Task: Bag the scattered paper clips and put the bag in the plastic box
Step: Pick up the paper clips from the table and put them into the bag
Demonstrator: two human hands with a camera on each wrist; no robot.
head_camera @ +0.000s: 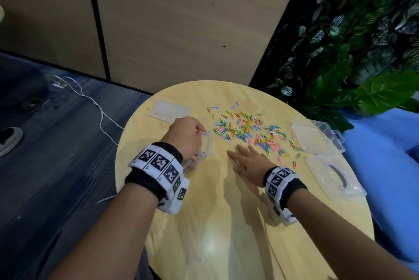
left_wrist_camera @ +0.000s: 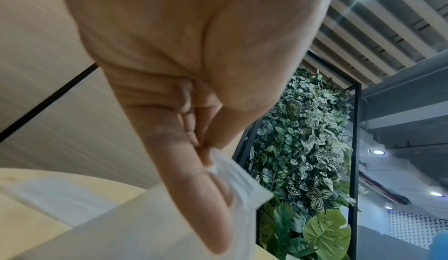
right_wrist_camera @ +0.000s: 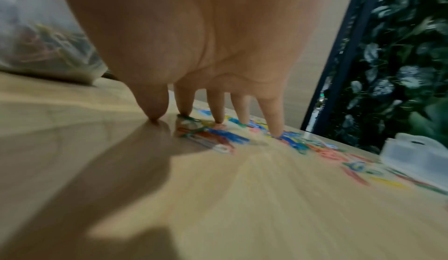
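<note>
Multicoloured wire paper clips [head_camera: 247, 131] are scattered across the round pale wooden desk [head_camera: 215, 223]. A clear plastic bag [head_camera: 205, 143] is pinched by the left hand [head_camera: 184, 134]; the right hand [head_camera: 248, 162], grip spread, is laid beside the clips. A clear lidded plastic box [head_camera: 317, 137] is seen at the right edge.

Two hands [head_camera: 186, 137], one bag [head_camera: 205, 146], countless clips [head_camera: 247, 130]

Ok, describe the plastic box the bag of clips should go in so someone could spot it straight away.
Start at the round light-wood table and go to its right edge, beside the leafy green plants. The clear hinged plastic box lies open there, past the scattered coloured paper clips. Unlike the flat clear pouch with a handle cut-out nearer the person, it is rigid, with latches.
</note>
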